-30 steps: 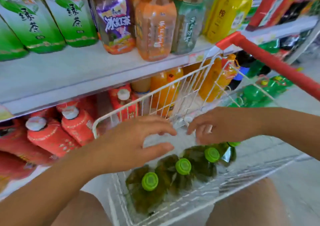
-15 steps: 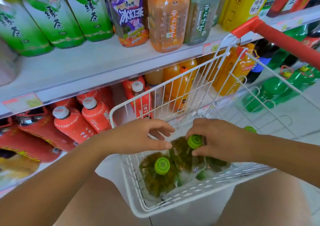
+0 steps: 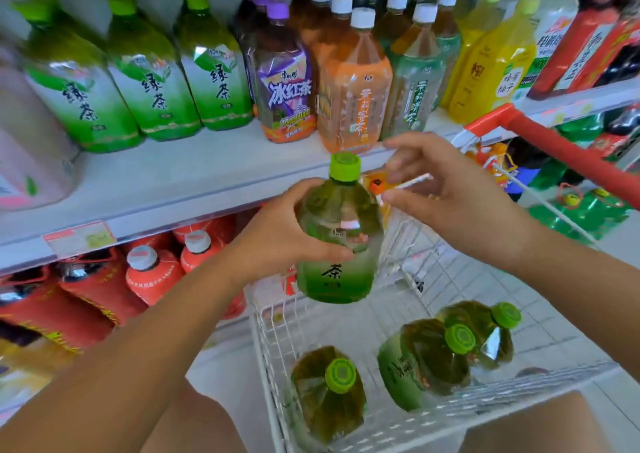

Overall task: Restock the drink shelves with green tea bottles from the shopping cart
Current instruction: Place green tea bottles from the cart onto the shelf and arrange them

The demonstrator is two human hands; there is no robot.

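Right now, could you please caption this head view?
Left hand holds a green tea bottle over the shopping cart, right hand open.

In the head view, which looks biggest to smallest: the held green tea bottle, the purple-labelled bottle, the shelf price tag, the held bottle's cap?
1. Held green tea bottle and purple-labelled bottle: alike; the held one is nearer, so unranked.
2. Shelf price tag
3. Held bottle's cap

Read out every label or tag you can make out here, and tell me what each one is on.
"绿茶": three green-label bottles, upper shelf.
"冰红茶": purple-label bottle.
"茉莉蜜茶": orange-label bottle.
"茉莉清茶": pale-green-label bottle.
"茶": green tea bottle gripped by the left hand.
Price tag, red bottles: too blurred to read.
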